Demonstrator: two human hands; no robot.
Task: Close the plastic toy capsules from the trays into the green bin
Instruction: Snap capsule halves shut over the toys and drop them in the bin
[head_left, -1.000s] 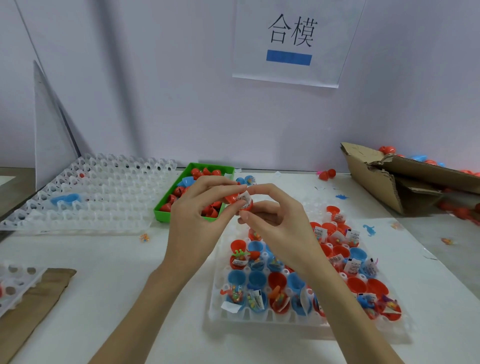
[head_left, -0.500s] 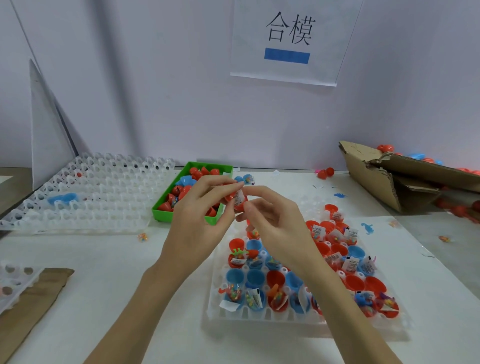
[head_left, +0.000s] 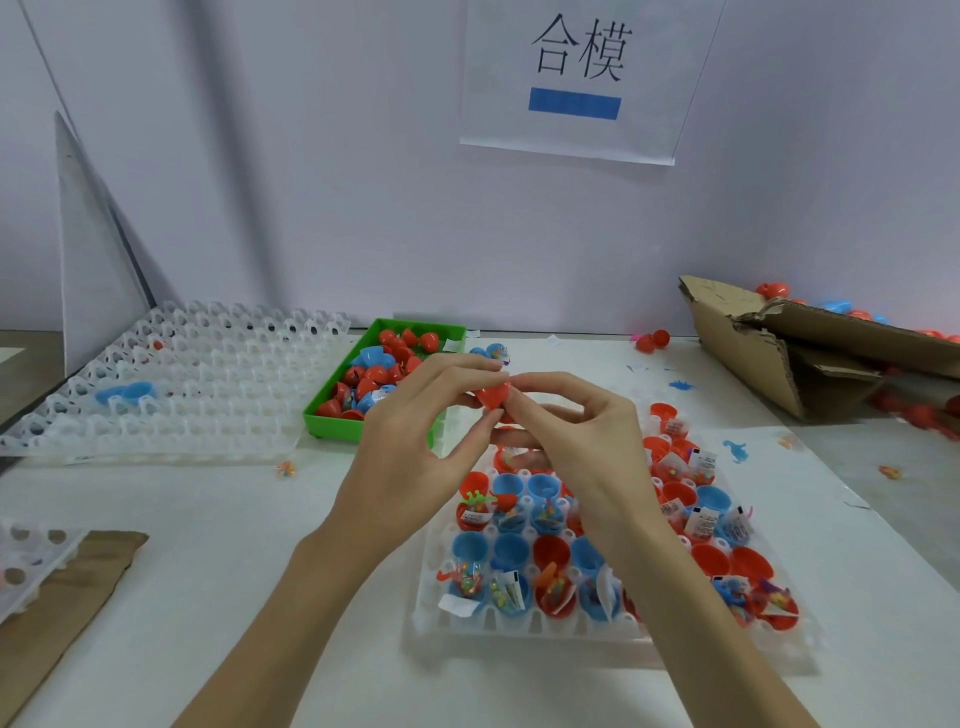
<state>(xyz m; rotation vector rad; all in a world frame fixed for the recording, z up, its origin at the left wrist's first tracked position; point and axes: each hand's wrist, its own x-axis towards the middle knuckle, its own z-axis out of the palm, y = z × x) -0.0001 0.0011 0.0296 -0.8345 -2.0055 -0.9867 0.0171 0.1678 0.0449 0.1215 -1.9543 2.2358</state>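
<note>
A red capsule (head_left: 492, 393) is pinched between the fingertips of my left hand (head_left: 410, 457) and my right hand (head_left: 582, 441), held above the table. Below them lies a clear tray (head_left: 524, 626) filled with several open red and blue capsule halves holding small toys and paper slips. The green bin (head_left: 332, 428) sits just left of my hands and contains several closed red and blue capsules.
A large clear tray (head_left: 171, 384) with a blue piece in it lies at the left. A torn cardboard box (head_left: 779, 353) with loose capsules stands at the right. Another tray corner (head_left: 31, 561) and brown cardboard (head_left: 57, 603) are at the near left.
The white paper slip that stuck out between my fingers is no longer visible; the capsule now shows as plain red. Both hands stayed in about the same spot.
</note>
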